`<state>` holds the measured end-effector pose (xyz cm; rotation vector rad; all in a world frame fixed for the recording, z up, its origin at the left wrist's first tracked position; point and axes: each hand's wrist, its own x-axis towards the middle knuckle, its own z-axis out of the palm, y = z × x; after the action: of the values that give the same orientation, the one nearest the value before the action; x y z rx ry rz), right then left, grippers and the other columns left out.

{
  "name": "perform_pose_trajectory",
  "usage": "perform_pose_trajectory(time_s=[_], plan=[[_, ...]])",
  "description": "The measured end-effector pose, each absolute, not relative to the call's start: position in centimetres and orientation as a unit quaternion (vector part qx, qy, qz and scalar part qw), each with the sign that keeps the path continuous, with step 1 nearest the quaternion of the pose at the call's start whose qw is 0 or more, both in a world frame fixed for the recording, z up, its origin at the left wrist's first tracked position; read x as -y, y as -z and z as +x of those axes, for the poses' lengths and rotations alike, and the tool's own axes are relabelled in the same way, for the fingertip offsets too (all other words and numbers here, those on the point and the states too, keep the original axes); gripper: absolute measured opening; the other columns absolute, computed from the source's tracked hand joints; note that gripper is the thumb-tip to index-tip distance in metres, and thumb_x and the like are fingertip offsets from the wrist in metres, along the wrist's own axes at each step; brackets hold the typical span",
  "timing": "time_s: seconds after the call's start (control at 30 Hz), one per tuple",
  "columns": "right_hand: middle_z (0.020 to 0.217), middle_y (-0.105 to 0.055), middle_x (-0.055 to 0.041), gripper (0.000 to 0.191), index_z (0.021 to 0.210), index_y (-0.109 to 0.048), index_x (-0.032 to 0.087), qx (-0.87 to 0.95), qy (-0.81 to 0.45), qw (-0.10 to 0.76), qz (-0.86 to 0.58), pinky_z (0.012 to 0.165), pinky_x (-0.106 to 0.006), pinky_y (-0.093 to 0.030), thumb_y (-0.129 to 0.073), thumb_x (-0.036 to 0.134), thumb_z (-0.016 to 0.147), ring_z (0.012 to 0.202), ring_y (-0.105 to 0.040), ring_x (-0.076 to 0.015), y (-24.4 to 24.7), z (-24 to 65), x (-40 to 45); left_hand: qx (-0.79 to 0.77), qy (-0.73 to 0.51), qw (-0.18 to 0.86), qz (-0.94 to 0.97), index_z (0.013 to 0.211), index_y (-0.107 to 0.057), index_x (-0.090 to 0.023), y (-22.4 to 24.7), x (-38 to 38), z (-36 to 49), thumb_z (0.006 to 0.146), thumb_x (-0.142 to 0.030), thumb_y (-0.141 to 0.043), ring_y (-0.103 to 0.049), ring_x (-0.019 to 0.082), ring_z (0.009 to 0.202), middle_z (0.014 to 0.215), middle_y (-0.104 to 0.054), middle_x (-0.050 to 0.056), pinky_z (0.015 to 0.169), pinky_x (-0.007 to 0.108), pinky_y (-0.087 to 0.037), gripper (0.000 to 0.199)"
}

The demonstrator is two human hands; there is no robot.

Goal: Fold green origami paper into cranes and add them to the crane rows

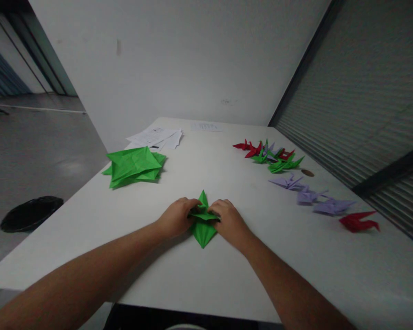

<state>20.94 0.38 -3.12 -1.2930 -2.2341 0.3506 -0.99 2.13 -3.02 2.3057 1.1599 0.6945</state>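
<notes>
Left of the folded cranes (287, 163), both hands, left (179, 217) and right (229, 222), pinch a green paper (204, 232) on the counter (206, 284).

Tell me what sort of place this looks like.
Probably an office or a similar workroom: a white table stands against a plain wall, printed sheets lie at its far end, and slatted blinds hang on the right.

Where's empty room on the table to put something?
The table looks bare between green stack and birds, and between that stack and the left forearm. Crowded: the birds' side, back left by the papers, and the green fold between left hand and right hand.
</notes>
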Motion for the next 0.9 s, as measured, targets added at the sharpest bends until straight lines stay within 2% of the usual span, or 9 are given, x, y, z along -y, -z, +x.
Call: perform_pose_trajectory(time_s=[0.17, 0.3, 0.5, 0.7, 0.8, 0.9], plan=[[0.097, -0.074, -0.0068, 0.037, 0.098, -0.071, 0.019, 0.818, -0.124, 0.281, -0.487, 0.089, -0.038, -0.050, -0.065, -0.007, 0.073, 0.096, -0.061, -0.0242, 2.8, 20.6, -0.2, -0.440, -0.240, 0.244, 0.830, 0.124, -0.065, -0.018, 2.7, -2.1, -0.9, 0.074, -0.003, -0.058, -0.071, 0.025, 0.094, 0.103, -0.078, 0.009, 0.088, 0.037, -0.052, 0.052], [0.096, -0.072, -0.0065, 0.040, 0.109, -0.069, 0.019, 0.797, -0.146, 0.276, -0.517, 0.087, -0.036, -0.052, -0.066, -0.003, 0.076, 0.093, -0.064, -0.0225, 2.9, 20.4, 0.0, -0.456, -0.239, 0.245, 0.822, 0.122, -0.066, -0.019, 2.3, -1.9, -0.7, 0.077, -0.007, -0.060, -0.073, 0.024, 0.088, 0.102, -0.079, 0.008, 0.080, 0.033, -0.053, 0.047], [0.096, -0.074, -0.0063, 0.036, 0.108, -0.068, 0.021, 0.784, -0.152, 0.254, -0.545, 0.085, -0.035, -0.051, -0.068, 0.001, 0.078, 0.092, -0.068, -0.0227, 3.0, 20.4, 0.0, -0.460, -0.225, 0.254, 0.820, 0.118, -0.068, -0.019, 1.8, -1.6, -0.5, 0.077, -0.008, -0.060, -0.073, 0.023, 0.080, 0.095, -0.079, 0.007, 0.070, 0.030, -0.050, 0.043], [0.089, -0.077, -0.0045, 0.025, 0.093, -0.068, 0.023, 0.769, -0.161, 0.233, -0.572, 0.071, -0.031, -0.047, -0.073, 0.005, 0.077, 0.081, -0.071, -0.0227, 1.8, 20.0, 0.5, -0.493, -0.195, 0.245, 0.812, 0.117, -0.070, -0.021, 1.4, -1.5, -0.4, 0.075, -0.011, -0.061, -0.071, 0.022, 0.068, 0.083, -0.078, 0.005, 0.063, 0.028, -0.045, 0.044], [0.082, -0.076, -0.0033, 0.021, 0.083, -0.066, 0.024, 0.770, -0.153, 0.209, -0.584, 0.062, -0.029, -0.041, -0.074, 0.006, 0.075, 0.073, -0.069, -0.0225, 1.3, 19.9, 0.9, -0.500, -0.176, 0.232, 0.815, 0.114, -0.072, -0.022, 1.2, -1.4, -0.4, 0.073, -0.012, -0.062, -0.071, 0.023, 0.069, 0.079, -0.076, 0.005, 0.060, 0.028, -0.043, 0.044], [0.079, -0.076, -0.0035, 0.021, 0.079, -0.065, 0.024, 0.775, -0.137, 0.201, -0.583, 0.059, -0.029, -0.037, -0.075, 0.006, 0.073, 0.070, -0.068, -0.0221, 1.2, 19.9, 1.1, -0.495, -0.159, 0.221, 0.825, 0.107, -0.073, -0.022, 1.0, -1.3, -0.3, 0.074, -0.015, -0.063, -0.071, 0.025, 0.071, 0.078, -0.076, 0.006, 0.059, 0.028, -0.041, 0.035]])
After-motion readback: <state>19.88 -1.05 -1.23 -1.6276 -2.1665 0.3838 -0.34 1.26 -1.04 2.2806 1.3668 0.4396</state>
